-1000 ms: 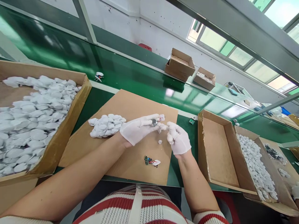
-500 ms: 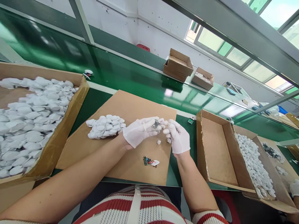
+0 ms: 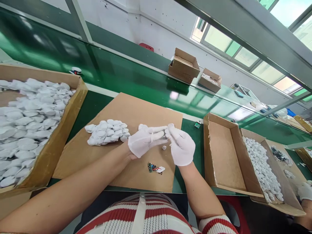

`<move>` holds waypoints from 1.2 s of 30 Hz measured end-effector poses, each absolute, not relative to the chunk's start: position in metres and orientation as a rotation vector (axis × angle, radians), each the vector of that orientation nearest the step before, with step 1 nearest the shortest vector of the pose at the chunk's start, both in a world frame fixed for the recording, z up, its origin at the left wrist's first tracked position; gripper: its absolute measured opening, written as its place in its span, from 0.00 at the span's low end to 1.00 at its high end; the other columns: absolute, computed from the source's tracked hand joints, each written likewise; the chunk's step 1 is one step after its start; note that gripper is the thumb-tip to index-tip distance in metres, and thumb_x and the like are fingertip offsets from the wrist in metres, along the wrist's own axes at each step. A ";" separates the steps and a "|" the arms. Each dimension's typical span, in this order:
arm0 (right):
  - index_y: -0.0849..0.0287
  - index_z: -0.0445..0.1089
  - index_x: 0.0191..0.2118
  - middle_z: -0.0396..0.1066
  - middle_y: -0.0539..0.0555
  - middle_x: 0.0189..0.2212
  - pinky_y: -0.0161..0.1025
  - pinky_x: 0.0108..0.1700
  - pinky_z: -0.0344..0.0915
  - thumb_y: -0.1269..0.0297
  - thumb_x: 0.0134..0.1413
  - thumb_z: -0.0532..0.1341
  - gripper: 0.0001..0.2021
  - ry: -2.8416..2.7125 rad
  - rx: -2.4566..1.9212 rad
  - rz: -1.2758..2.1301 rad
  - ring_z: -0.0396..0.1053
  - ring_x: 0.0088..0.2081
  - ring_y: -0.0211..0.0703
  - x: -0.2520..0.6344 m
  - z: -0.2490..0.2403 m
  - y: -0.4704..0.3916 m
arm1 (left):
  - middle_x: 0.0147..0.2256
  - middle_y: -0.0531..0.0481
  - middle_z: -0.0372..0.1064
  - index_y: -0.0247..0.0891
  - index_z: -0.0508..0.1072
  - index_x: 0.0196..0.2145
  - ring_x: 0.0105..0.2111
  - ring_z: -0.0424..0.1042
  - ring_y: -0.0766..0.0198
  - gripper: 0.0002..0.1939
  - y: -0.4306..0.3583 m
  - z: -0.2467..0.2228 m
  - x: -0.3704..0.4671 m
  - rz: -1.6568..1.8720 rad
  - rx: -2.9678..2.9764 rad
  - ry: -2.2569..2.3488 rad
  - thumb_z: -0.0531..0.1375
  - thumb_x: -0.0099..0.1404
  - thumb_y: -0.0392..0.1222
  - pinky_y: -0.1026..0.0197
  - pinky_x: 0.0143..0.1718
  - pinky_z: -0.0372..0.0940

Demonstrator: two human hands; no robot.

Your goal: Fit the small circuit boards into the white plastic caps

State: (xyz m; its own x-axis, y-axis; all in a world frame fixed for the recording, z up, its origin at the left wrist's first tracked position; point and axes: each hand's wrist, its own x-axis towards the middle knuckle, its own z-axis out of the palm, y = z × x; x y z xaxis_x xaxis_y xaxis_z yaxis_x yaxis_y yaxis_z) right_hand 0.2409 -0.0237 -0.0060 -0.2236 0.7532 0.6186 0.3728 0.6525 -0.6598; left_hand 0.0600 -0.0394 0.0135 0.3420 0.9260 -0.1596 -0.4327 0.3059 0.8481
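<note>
At far left, a cardboard tray [image 3: 73, 113] holds loose white pieces [image 3: 26, 126]; its raised wall bounds the working area on that side. Next, a pile of white pieces [image 3: 107, 131] lies on the cardboard sheet [image 3: 146, 110], just beside the left wrist. The left hand [image 3: 145, 141], gloved, has its fingers extended and laid together about a small grey part [image 3: 166, 136] — mostly hidden, between the two hands' fingertips. Below lies a wired circuit board [image 3: 149, 167]; slightly right of it, a loose white fragment [image 3: 164, 148]. The right hand [image 3: 181, 144], also gloved, has thumb and fingers drawn together against the left fingertips; whether it pinches the part cannot be told. In this inspector's judgement, the left should steady while the right makes small, light movements, low over the sheet so a dropped part stays on it. The right hand overlies the sheet's right edge — working further left would be safer. Room exists above the hands and toward the near edge, left of the wired board. Beyond, a small green board [image 3: 197, 124] and a shallow box [image 3: 225, 152], its wall upright, limit rightward travel.
</note>
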 end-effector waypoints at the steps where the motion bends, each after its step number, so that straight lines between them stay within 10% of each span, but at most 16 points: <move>1: 0.54 0.80 0.57 0.81 0.57 0.43 0.39 0.47 0.76 0.68 0.69 0.58 0.18 -1.886 -0.900 0.431 0.78 0.40 0.42 0.241 -0.008 -0.023 | 0.61 0.42 0.73 0.39 0.82 0.54 0.68 0.62 0.41 0.21 -0.039 0.012 0.060 1.020 0.808 0.745 0.69 0.64 0.47 0.44 0.65 0.66; 16: 0.59 0.50 0.77 0.61 0.55 0.70 0.42 0.70 0.65 0.81 0.55 0.53 0.43 -2.280 -0.933 0.354 0.62 0.70 0.45 0.244 -0.004 -0.029 | 0.58 0.41 0.76 0.38 0.84 0.50 0.69 0.59 0.39 0.21 -0.036 0.005 0.060 1.130 0.695 0.706 0.72 0.61 0.50 0.41 0.70 0.58; 23: 0.63 0.52 0.76 0.53 0.64 0.72 0.48 0.47 0.79 0.74 0.54 0.59 0.43 -2.624 -1.527 0.133 0.81 0.45 0.55 0.222 0.025 -0.049 | 0.62 0.40 0.72 0.36 0.82 0.49 0.72 0.54 0.42 0.18 -0.035 -0.004 0.060 1.146 0.715 0.760 0.66 0.67 0.49 0.42 0.70 0.57; 29: 0.60 0.56 0.75 0.66 0.61 0.67 0.45 0.55 0.76 0.70 0.63 0.57 0.35 -2.397 -1.329 0.434 0.79 0.52 0.51 0.223 0.026 -0.045 | 0.57 0.41 0.76 0.38 0.82 0.47 0.67 0.62 0.45 0.16 -0.031 -0.004 0.051 1.120 0.694 0.755 0.68 0.65 0.49 0.44 0.68 0.60; 36: 0.51 0.70 0.67 0.78 0.55 0.56 0.39 0.43 0.80 0.62 0.59 0.71 0.31 -1.964 -1.206 0.763 0.76 0.31 0.38 0.247 0.025 -0.026 | 0.42 0.45 0.77 0.37 0.81 0.33 0.45 0.75 0.57 0.11 -0.031 0.008 0.051 0.931 0.749 0.600 0.68 0.65 0.48 0.57 0.50 0.71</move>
